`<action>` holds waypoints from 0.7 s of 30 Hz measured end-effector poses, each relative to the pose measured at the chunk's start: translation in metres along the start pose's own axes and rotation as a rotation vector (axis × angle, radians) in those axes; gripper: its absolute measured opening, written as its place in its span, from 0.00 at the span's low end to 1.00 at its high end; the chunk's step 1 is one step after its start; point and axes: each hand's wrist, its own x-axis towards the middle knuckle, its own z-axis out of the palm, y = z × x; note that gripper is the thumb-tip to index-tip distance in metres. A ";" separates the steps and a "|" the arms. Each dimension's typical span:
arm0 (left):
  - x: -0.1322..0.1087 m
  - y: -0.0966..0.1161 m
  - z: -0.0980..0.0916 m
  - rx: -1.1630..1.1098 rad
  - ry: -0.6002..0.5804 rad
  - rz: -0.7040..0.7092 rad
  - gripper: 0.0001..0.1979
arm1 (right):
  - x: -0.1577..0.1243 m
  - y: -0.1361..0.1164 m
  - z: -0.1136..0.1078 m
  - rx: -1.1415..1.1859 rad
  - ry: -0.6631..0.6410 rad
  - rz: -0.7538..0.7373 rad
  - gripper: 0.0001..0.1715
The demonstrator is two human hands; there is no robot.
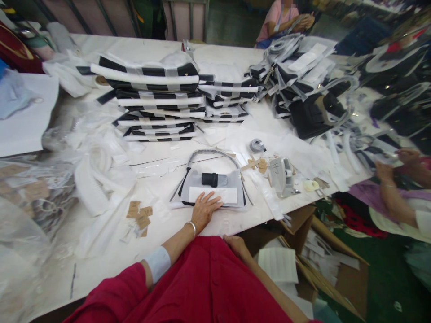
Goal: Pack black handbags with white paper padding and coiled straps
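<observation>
A handbag with a looped strap lies on the table in front of me, wrapped in pale grey covering. A white strip runs across its front, below a small black piece. My left hand rests on the strip and the bag's lower edge, fingers spread and holding nothing. My right hand is low at the table's front edge, against my red shirt. Its fingers are mostly hidden, so whether it grips anything does not show.
Stacked wrapped bags stand at the back, with a heap of more to the right. A tape dispenser, a grey roll and brown tags lie around. Open cardboard boxes sit below. A co-worker's hands are at right.
</observation>
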 end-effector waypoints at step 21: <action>-0.004 -0.001 0.004 0.039 0.016 0.012 0.18 | 0.011 -0.113 -0.055 -0.984 0.218 -1.479 0.29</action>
